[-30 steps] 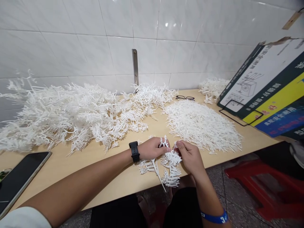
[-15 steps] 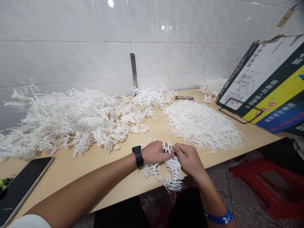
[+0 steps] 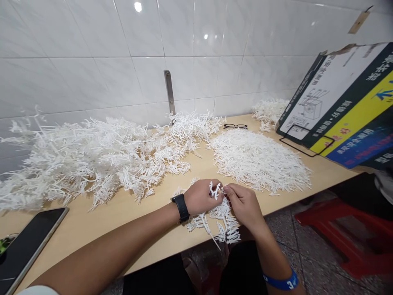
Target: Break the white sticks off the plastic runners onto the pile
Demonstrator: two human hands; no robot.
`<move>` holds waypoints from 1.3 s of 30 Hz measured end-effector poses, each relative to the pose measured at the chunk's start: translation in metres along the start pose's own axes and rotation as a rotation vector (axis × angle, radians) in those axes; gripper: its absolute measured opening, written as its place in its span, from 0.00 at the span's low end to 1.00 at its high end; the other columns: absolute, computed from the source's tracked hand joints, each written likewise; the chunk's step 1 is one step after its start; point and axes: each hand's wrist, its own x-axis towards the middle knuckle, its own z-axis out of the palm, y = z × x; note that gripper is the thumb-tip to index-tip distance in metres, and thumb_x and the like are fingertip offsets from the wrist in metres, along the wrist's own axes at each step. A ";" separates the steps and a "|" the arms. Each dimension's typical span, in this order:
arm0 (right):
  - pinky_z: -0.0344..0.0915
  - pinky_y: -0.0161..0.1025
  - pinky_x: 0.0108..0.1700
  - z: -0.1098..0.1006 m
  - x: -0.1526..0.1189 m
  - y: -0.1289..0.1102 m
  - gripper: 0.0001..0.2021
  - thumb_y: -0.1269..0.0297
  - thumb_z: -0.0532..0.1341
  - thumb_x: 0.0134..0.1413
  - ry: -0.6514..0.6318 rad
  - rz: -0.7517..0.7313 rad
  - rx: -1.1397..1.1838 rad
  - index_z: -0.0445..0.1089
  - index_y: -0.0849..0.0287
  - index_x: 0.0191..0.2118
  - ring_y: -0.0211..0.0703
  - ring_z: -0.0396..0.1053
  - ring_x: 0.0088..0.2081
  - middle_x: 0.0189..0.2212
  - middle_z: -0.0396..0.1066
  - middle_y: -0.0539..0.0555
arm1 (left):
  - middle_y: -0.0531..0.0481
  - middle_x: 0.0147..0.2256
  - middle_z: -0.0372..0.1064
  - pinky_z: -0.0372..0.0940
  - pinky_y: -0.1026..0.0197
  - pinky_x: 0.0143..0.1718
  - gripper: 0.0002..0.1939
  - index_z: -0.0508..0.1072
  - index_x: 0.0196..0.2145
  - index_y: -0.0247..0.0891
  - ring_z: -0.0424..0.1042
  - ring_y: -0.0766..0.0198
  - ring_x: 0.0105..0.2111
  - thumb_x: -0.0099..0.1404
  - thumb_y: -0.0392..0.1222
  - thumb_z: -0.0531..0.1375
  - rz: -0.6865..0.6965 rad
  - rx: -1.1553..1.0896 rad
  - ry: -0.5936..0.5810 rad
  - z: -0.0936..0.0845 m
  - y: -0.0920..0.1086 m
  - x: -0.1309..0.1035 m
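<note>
My left hand (image 3: 203,197), with a black watch on its wrist, is closed around a white branched plastic piece (image 3: 215,189) whose prongs stick up between thumb and fingers. Close against it, my right hand (image 3: 245,205) pinches at the same piece with thumb and forefinger; the fingertips hide the exact contact. Below both hands, a cluster of white plastic sprigs (image 3: 225,221) hangs at the table's front edge. To the left spreads a tangled heap of white branched pieces (image 3: 101,157). A flatter pile of small loose white bits (image 3: 260,159) lies right of my hands.
A phone (image 3: 30,241) lies at the table's left. Eyeglasses (image 3: 235,126) rest behind the loose pile. A printed cardboard box (image 3: 340,106) and a black wire frame (image 3: 307,141) stand at the right. A red stool (image 3: 344,233) is on the floor. The tiled wall (image 3: 116,32) bounds the back.
My hands stay together on the white piece, with small shifts of the fingers. The sprigs below have swung slightly. The whole view has shifted a little.
</note>
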 end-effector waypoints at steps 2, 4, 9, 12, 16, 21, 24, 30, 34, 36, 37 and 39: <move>0.52 0.35 0.28 0.000 0.000 0.000 0.20 0.59 0.51 0.66 -0.016 -0.001 0.017 0.63 0.58 0.22 0.37 0.58 0.23 0.20 0.63 0.48 | 0.52 0.28 0.65 0.56 0.64 0.31 0.05 0.68 0.30 0.37 0.62 0.67 0.27 0.60 0.40 0.54 0.085 0.045 -0.012 0.002 -0.002 -0.001; 0.53 0.35 0.29 0.002 -0.001 0.001 0.19 0.59 0.51 0.66 -0.044 -0.002 0.017 0.63 0.58 0.23 0.37 0.59 0.23 0.20 0.64 0.49 | 0.50 0.31 0.66 0.58 0.63 0.34 0.05 0.68 0.31 0.37 0.64 0.65 0.31 0.59 0.38 0.54 0.139 0.085 -0.024 0.005 -0.005 -0.002; 0.51 0.36 0.29 0.009 -0.003 0.002 0.19 0.59 0.51 0.66 -0.035 -0.002 -0.099 0.59 0.57 0.22 0.38 0.60 0.23 0.20 0.63 0.49 | 0.47 0.34 0.67 0.61 0.61 0.38 0.03 0.67 0.31 0.37 0.66 0.61 0.35 0.58 0.35 0.54 0.121 0.209 -0.035 0.010 -0.008 -0.002; 0.51 0.36 0.28 0.010 -0.003 0.001 0.20 0.58 0.50 0.66 -0.024 -0.012 -0.122 0.57 0.57 0.22 0.38 0.59 0.23 0.19 0.62 0.49 | 0.46 0.33 0.69 0.62 0.60 0.37 0.04 0.67 0.30 0.37 0.68 0.60 0.35 0.59 0.34 0.53 0.097 0.262 -0.050 0.013 -0.009 -0.001; 0.53 0.36 0.27 0.005 0.001 0.007 0.22 0.54 0.50 0.65 -0.092 0.030 0.047 0.58 0.57 0.20 0.38 0.60 0.22 0.17 0.61 0.49 | 0.47 0.33 0.72 0.62 0.60 0.37 0.08 0.69 0.30 0.37 0.70 0.60 0.34 0.57 0.31 0.52 0.112 0.225 -0.051 0.012 -0.012 0.000; 0.52 0.34 0.20 0.004 0.008 0.021 0.25 0.44 0.52 0.62 -0.035 0.288 0.458 0.63 0.58 0.22 0.34 0.54 0.15 0.15 0.62 0.48 | 0.52 0.34 0.75 0.62 0.61 0.44 0.18 0.73 0.32 0.39 0.71 0.63 0.36 0.50 0.24 0.50 0.180 0.021 -0.064 0.002 -0.017 -0.004; 0.53 0.33 0.20 0.007 0.009 0.020 0.24 0.43 0.54 0.60 -0.023 0.296 0.519 0.66 0.59 0.23 0.33 0.55 0.16 0.16 0.64 0.48 | 0.51 0.36 0.75 0.64 0.60 0.43 0.20 0.74 0.36 0.38 0.71 0.62 0.37 0.50 0.25 0.49 0.074 -0.072 0.007 -0.002 -0.017 -0.004; 0.53 0.33 0.20 0.005 0.011 0.016 0.24 0.42 0.58 0.56 0.027 0.302 0.664 0.66 0.60 0.25 0.33 0.57 0.17 0.18 0.65 0.49 | 0.46 0.43 0.72 0.63 0.58 0.51 0.16 0.71 0.42 0.35 0.70 0.62 0.45 0.56 0.27 0.54 0.048 -0.310 0.152 -0.005 -0.021 0.000; 0.54 0.33 0.21 0.004 0.011 0.016 0.22 0.43 0.58 0.56 0.022 0.275 0.656 0.68 0.60 0.28 0.33 0.57 0.18 0.18 0.64 0.48 | 0.41 0.50 0.69 0.63 0.54 0.52 0.17 0.69 0.47 0.37 0.68 0.58 0.52 0.59 0.33 0.60 -0.008 -0.482 0.143 -0.005 -0.025 0.001; 0.55 0.33 0.22 0.005 0.010 0.017 0.21 0.44 0.60 0.56 0.024 0.263 0.626 0.69 0.61 0.30 0.33 0.57 0.19 0.20 0.66 0.49 | 0.40 0.50 0.69 0.65 0.55 0.49 0.19 0.68 0.48 0.37 0.68 0.57 0.52 0.58 0.35 0.62 -0.056 -0.593 0.109 -0.003 -0.027 0.002; 0.56 0.33 0.23 0.006 0.009 0.017 0.20 0.45 0.60 0.55 0.023 0.266 0.616 0.70 0.61 0.32 0.34 0.58 0.20 0.21 0.67 0.50 | 0.40 0.49 0.70 0.66 0.56 0.48 0.20 0.68 0.48 0.36 0.68 0.57 0.52 0.58 0.35 0.63 -0.069 -0.644 0.103 -0.003 -0.028 0.003; 0.58 0.34 0.24 0.007 0.008 0.019 0.20 0.46 0.62 0.53 0.013 0.278 0.612 0.71 0.61 0.37 0.35 0.60 0.22 0.25 0.69 0.52 | 0.40 0.48 0.71 0.66 0.56 0.48 0.21 0.69 0.47 0.36 0.69 0.57 0.51 0.55 0.35 0.66 -0.080 -0.717 0.109 -0.001 -0.031 0.006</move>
